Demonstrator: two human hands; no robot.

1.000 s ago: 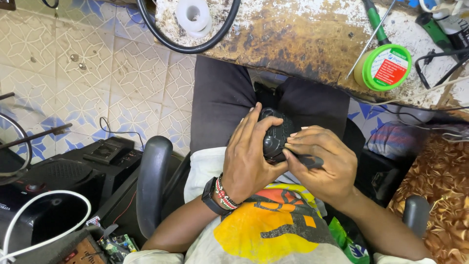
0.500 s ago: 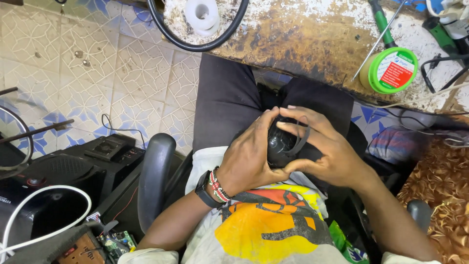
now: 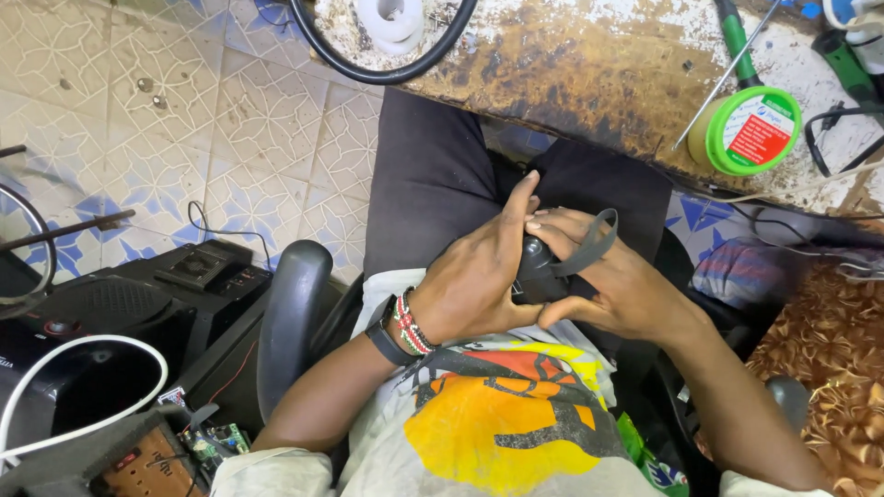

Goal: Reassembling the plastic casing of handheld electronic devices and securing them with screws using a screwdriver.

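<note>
Over the lap, just short of the scorched worktop (image 3: 589, 69), the left hand (image 3: 479, 285) wraps tight around a small black device (image 3: 536, 271), and the right hand (image 3: 612, 285) grips its other side, its fingers (image 3: 562, 221) pinching a grey strap (image 3: 594, 244) that loops off the top. With nothing under the device but the knees, a hard tug on that strap could, I'd guess, jerk it loose onto the tiled floor (image 3: 230, 120) beside the worktop, or tear the strap.
</note>
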